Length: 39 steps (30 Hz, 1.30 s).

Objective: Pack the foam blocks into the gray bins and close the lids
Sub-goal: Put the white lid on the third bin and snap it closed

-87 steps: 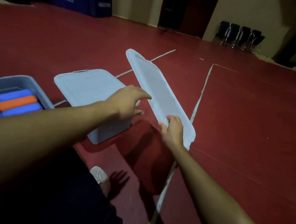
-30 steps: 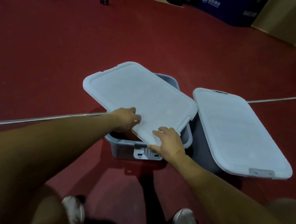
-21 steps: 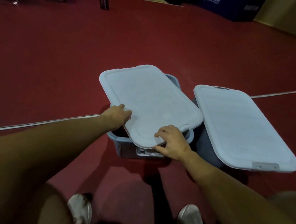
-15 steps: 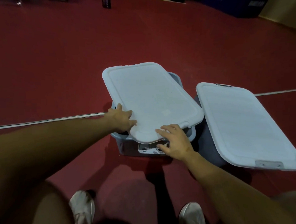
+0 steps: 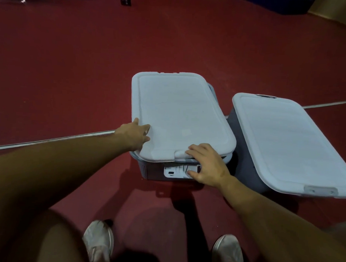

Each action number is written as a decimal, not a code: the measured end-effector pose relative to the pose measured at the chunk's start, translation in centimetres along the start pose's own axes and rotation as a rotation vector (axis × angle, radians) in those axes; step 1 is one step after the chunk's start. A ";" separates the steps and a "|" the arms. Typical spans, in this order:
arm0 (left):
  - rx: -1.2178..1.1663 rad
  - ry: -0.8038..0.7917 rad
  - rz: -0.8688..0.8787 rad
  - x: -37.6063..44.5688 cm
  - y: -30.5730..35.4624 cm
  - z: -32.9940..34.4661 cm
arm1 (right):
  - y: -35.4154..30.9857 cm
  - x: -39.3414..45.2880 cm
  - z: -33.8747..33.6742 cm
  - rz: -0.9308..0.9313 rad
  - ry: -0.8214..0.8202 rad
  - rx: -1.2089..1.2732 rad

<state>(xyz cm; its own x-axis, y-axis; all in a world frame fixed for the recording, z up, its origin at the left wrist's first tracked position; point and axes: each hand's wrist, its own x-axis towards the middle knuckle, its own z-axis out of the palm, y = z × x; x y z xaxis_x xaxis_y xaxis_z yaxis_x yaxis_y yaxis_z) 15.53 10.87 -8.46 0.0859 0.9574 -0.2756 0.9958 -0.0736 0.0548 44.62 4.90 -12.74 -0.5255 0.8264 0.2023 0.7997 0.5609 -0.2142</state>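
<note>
I see a dark red floor [image 5: 72,68] filling most of the frame, crossed by a pale line [image 5: 50,140] running from the left edge toward the centre and picking up again at the right edge. Dark objects sit along the top edge, too dim to identify. Two white shoes [image 5: 97,244] show at the bottom, one each side of centre, both partly cut off by the frame.

Two gray bins stand side by side on the floor. The centre bin [image 5: 153,172] carries a pale lid [image 5: 178,115] lying skewed on it: the bin rim shows past the lid at the upper right corner and along the near right edge. A white latch [image 5: 174,171] hangs on the near wall of this bin, below the lid edge. The right bin [image 5: 244,153] wears its own lid [image 5: 289,142], seated flat, with a latch tab [image 5: 320,190] at the near edge; its lower right corner runs out of frame.

The left hand [image 5: 133,136] lies flat, fingers extended, on the lid's near left corner. The right hand [image 5: 206,165] has fingers spread over the lid's near edge and the thumb against the latch; neither grip is closed around anything.

The bin contents are hidden by the lids. No foam blocks are visible.
</note>
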 end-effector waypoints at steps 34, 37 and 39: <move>-0.196 0.106 0.355 -1.4 3.1 1.3 | 0.6 1.7 0.1 0.215 -0.026 0.111; -0.164 0.008 0.472 -2.1 4.2 1.8 | 0.3 2.3 -0.8 0.348 -0.081 0.170; -0.155 -0.019 0.460 -2.3 4.6 1.8 | 0.9 1.9 -1.3 0.421 -0.048 0.062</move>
<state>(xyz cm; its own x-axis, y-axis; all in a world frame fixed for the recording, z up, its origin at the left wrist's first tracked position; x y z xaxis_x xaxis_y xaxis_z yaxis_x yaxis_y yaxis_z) 19.99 7.82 -9.33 0.5184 0.8297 -0.2070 0.8379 -0.4444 0.3169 44.72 6.87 -11.28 -0.1710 0.9844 0.0403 0.9292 0.1747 -0.3256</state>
